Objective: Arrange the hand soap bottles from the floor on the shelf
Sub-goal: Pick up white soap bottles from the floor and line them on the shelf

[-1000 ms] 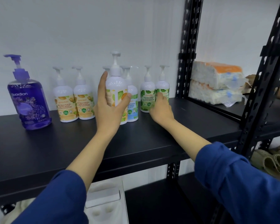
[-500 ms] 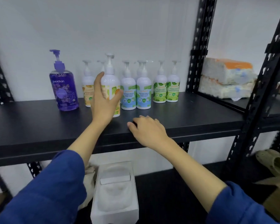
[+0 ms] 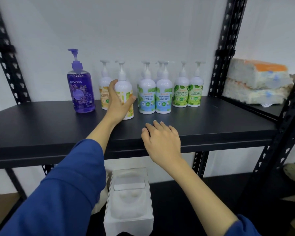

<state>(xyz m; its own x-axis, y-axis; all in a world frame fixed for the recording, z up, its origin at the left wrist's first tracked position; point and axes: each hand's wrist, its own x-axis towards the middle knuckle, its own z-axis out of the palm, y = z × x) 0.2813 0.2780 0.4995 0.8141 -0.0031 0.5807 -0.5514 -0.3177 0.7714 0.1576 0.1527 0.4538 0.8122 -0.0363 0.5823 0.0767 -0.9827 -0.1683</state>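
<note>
So, an orange-label bottle [image 3: 124,97] is held by the left hand [image 3: 117,106], with the fingers curled round its left side and the thumb wrapped across the front, a pretty full grip. The bottle is stood upright on the black shelf [image 3: 41,130], a bit forward of the others. Just behind and to its left, a second orange-label bottle [image 3: 104,89] is partly hidden by the hand. Further left, a bigger purple bottle [image 3: 80,90] with "guardian" printed on it is stood on its own, near the orange ones but apart.

To the right of the held bottle, two blue mint bottles [image 3: 155,97] are lined up side by side and touching, with more white pump tops seen behind them, though how many can't really be told. Right of those, two green-label bottles [image 3: 187,93] are set close together further back, near the black upright post [image 3: 223,48].

Nothing is held by the right hand [image 3: 162,138]; it's rested palm-down over the shelf's front edge with the fingers loosely bent.

Past the post, two stacked packs of tissue [image 3: 255,82] are seen on the neighbouring shelf. Below, an open white box [image 3: 128,223] is sat on the lower level.
</note>
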